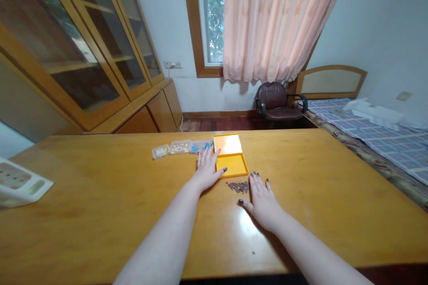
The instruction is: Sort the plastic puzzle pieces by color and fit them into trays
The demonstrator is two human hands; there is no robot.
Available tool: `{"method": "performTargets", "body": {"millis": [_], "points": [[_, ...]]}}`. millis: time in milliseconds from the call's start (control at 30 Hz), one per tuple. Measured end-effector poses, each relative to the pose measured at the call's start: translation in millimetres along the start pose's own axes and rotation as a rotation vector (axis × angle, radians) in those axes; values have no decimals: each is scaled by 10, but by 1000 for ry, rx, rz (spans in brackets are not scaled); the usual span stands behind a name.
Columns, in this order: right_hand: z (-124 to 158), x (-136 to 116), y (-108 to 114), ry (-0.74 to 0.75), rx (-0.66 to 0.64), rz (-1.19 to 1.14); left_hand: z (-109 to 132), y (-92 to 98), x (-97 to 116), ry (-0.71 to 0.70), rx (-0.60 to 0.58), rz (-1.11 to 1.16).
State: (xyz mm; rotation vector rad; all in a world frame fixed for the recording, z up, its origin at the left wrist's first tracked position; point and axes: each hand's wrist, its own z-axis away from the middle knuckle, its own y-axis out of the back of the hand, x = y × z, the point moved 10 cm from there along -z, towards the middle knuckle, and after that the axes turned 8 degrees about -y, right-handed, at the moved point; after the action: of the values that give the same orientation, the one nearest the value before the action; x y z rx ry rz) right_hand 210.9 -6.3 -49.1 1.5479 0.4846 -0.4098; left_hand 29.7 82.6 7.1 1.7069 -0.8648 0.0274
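Note:
My left hand (pixel 206 170) lies with spread fingers at the left side of an open yellow box (pixel 232 165), its thumb over the near left corner. The box's lid (pixel 228 144) is folded back, away from me. My right hand (pixel 262 198) rests on the table with its fingers apart and holds nothing. Beside its fingers is a small pile of dark brown pieces (pixel 239 187), too small to name. Past my left fingers stand clear trays, one with blue pieces (pixel 195 147), one with pale pieces (pixel 181 147), and a smaller box (pixel 161 152) with something yellow.
The wooden table (pixel 110 209) spreads out under both arms. A white slotted object (pixel 25 185) stands at the left edge. Beyond the table are a brown armchair (pixel 277 102), a bed (pixel 377 129) on the right and a glass-fronted cabinet (pixel 133 84) on the left.

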Motion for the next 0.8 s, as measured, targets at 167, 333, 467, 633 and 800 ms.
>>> {"method": "performTargets", "body": {"millis": [167,333,467,633,800], "points": [[57,-190,-169,-7,-13,17,69,-350,71,-123,-289,14],[100,-359,-84,-4,-34,44,25,-151,133,-143,-250,-68],[-145,-481,458,80,7,75,21,103,473,-235,-257,-94],[-558,-302,676,199,-176,-17,106,120,754,-319,-227,-247],[-574,-107,373,181,-297,-138,134,-59,693,-376,-253,-230]]}}
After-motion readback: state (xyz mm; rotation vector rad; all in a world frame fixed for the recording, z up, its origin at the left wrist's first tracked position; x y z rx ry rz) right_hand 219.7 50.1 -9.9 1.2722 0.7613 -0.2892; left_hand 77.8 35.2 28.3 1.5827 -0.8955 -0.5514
